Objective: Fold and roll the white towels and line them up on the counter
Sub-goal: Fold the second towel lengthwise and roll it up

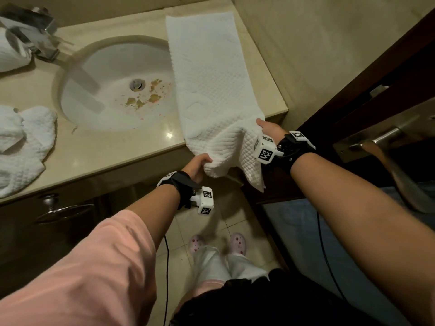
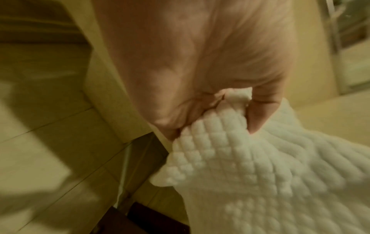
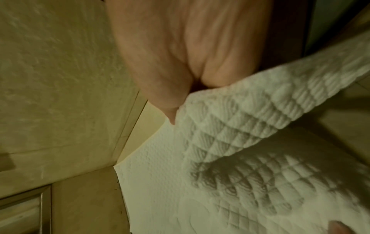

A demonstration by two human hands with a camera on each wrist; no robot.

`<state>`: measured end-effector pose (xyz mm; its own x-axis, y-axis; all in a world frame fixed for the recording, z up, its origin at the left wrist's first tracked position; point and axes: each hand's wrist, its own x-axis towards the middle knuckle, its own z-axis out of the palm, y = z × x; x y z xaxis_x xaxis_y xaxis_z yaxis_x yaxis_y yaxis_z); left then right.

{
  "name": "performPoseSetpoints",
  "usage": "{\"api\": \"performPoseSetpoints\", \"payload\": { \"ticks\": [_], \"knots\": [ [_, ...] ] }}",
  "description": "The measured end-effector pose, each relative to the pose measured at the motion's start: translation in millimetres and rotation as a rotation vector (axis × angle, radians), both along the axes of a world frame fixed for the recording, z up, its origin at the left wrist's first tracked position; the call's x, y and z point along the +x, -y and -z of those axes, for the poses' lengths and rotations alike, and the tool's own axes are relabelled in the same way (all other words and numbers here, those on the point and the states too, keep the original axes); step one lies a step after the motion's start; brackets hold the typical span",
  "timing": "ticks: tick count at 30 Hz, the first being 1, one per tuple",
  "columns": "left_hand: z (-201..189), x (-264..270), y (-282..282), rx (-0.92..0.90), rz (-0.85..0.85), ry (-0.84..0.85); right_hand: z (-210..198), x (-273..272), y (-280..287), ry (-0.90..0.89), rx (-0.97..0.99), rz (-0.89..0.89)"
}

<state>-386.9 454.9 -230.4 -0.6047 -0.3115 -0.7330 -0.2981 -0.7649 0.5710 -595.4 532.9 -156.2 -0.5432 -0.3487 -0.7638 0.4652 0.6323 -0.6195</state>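
A long white waffle-weave towel [image 1: 211,85] lies lengthwise on the beige counter [image 1: 263,74] to the right of the sink, its near end lifted off the front edge. My left hand [image 1: 199,164] grips the near left corner, the cloth bunched between thumb and fingers [image 2: 258,110]. My right hand [image 1: 264,125] pinches the near right corner, and in the right wrist view the towel [image 3: 240,123] folds over under the thumb [image 3: 170,101]. A loose flap hangs down between the hands.
The round white sink [image 1: 117,85] has brown stains near its drain. A crumpled white towel [image 1: 21,142] lies at the counter's left; another towel [image 1: 11,48] sits by the chrome tap [image 1: 40,36]. A dark door with a metal handle [image 1: 376,140] stands close on the right.
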Motion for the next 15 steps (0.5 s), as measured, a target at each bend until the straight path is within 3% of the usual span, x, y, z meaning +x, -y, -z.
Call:
{"api": "performPoseSetpoints", "payload": {
  "ticks": [5,10,15],
  "knots": [
    [-23,11,4,0.039,-0.037,-0.001,-3,9,-17,0.08,-0.026,0.042],
    [-39,24,11,0.137,-0.076,-0.088,-5,19,-36,0.343,-0.18,-0.022],
    [-70,25,12,0.203,-0.137,-0.145,-7,36,-58,0.358,-0.206,-0.069]
  ]
}}
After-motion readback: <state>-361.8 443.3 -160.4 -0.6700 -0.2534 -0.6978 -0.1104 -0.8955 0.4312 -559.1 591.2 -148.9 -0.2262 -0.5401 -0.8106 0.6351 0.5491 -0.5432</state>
